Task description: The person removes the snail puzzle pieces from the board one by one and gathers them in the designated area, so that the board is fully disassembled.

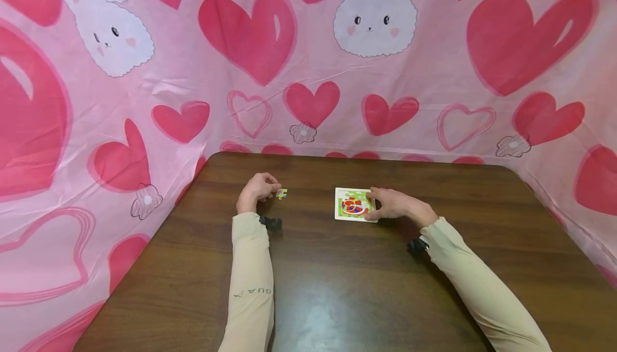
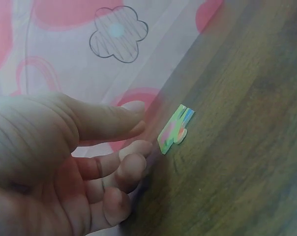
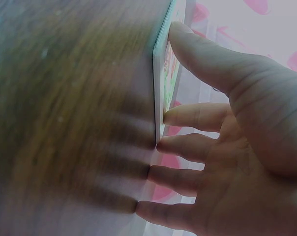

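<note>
A small jigsaw piece (image 1: 282,194), green with pink and blue patches, lies flat on the wooden table. My left hand (image 1: 260,187) is right beside it, fingers loosely bent. In the left wrist view, a gap shows between the thumb tip and the piece (image 2: 173,130), and nothing is held. To the right lies a white-framed puzzle board (image 1: 337,205) with a colourful picture on green. My right hand (image 1: 392,203) touches its right side: the thumb rests on the board (image 3: 158,83), and the outstretched fingertips meet its edge and the tabletop.
The brown wooden table (image 1: 318,277) has rounded far corners. Behind and beside it hangs a pink cloth (image 1: 337,68) printed with hearts and rabbits. Each wrist wears a small black camera, such as the left camera (image 1: 272,223).
</note>
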A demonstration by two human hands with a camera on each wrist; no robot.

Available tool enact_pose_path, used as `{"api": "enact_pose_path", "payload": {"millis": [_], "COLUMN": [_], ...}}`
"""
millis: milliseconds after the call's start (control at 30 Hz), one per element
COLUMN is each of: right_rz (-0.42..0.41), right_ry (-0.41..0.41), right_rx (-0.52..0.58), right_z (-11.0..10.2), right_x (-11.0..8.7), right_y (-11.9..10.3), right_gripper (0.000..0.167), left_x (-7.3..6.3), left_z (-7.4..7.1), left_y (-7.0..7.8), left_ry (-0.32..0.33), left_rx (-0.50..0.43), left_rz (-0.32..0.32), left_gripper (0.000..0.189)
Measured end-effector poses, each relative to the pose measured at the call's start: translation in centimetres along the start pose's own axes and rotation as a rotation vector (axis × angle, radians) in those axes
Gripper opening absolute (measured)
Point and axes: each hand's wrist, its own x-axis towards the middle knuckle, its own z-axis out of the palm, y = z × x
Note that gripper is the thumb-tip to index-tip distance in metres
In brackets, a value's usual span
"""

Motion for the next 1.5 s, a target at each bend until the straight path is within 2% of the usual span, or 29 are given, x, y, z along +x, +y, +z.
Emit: {"api": "enact_pose_path", "payload": {"millis": [200,367,667,833,967,1333,1500], "right_rz": [0.0,0.003,-0.008,-0.006,0.001,-0.009,-0.006], "right_ry": [0.003,0.002,0.009,0.008,0.005,0.01,0.006], "right_rx": [-0.005,-0.007,-0.018,-0.021,-0.016,-0.022,-0.018], "right_z": [0.1,0.1,0.1,0.1,0.1,0.2,0.2], "right_x": [0.0,0.1,0.1,0.1,0.1,0.2,0.2], "right_y": [0.1,0.0,0.1,0.1,0.1,0.2,0.2], "right_gripper": [0.083,0.082,0.081,0.081,0.082,0.082,0.082], "left_x": [0.0,0.1,0.3,0.4,0.3,0.1,0.0], "left_z": [0.1,0.7,1.5,1.6,1.8,3.7,4.6], "left_y": [0.7,1.5,2.8,3.8,4.5,7.2,8.1], "left_ry": [0.018,0.003,0.014,0.003,0.001,-0.015,-0.034], "left_rx": [0.018,0.029,0.12,0.055,0.054,0.15,0.18], "left_rz": [0.031,0.057,0.102,0.131,0.154,0.242,0.258], "left_gripper": [0.027,0.029,0.031,0.03,0.03,0.031,0.03]}}
